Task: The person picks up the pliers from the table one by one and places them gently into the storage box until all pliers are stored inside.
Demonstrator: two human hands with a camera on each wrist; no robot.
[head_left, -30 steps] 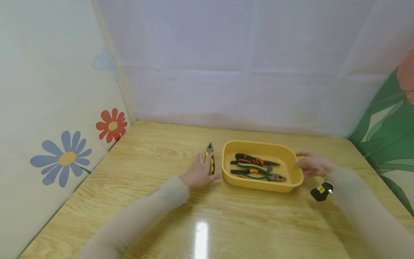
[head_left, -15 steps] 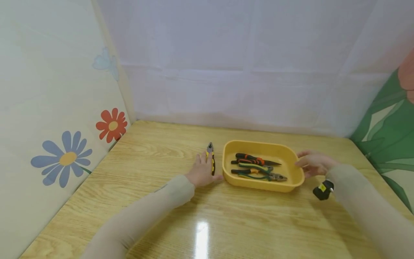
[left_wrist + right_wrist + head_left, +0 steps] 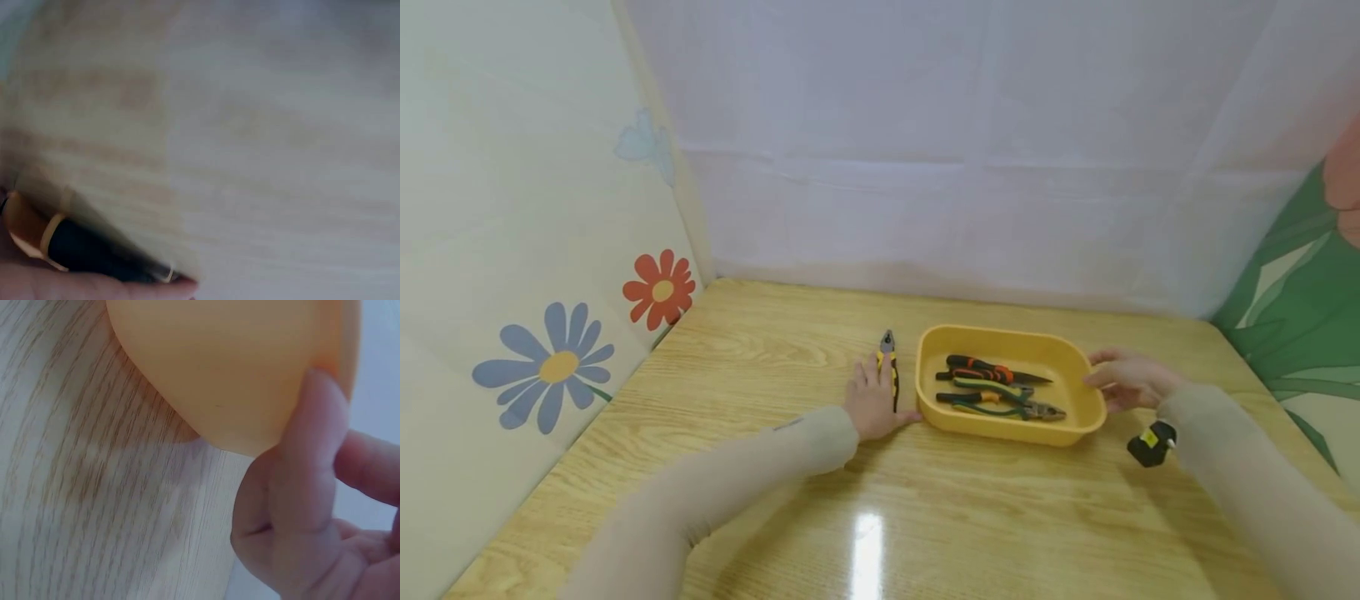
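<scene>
In the head view my left hand [image 3: 872,407] lies over a pair of pliers [image 3: 888,343] with yellow and black handles, fingers extended along them. Its thumb points right, at the near left corner of a yellow plastic tray [image 3: 1000,428]. The left wrist view shows a dark, orange-trimmed handle [image 3: 87,247] beside a finger. At the tray's other end, my right hand [image 3: 1127,379] touches the outer wall with its fingertips. A fingertip [image 3: 322,394] rests against that wall near the rim in the right wrist view. The palm side of the left hand is hidden.
Inside the tray lie green-handled pliers [image 3: 1043,411], a red and black tool with a pointed tip [image 3: 992,367] and an orange-black handle [image 3: 958,397]. A black device [image 3: 1152,443] hangs at the right wrist. White sheeting [image 3: 925,208] stands behind the wood-grain table [image 3: 962,517].
My left hand has shifted slightly right, its thumb now nearer the tray. The pliers, the tray and my right hand stay nearly where they were.
</scene>
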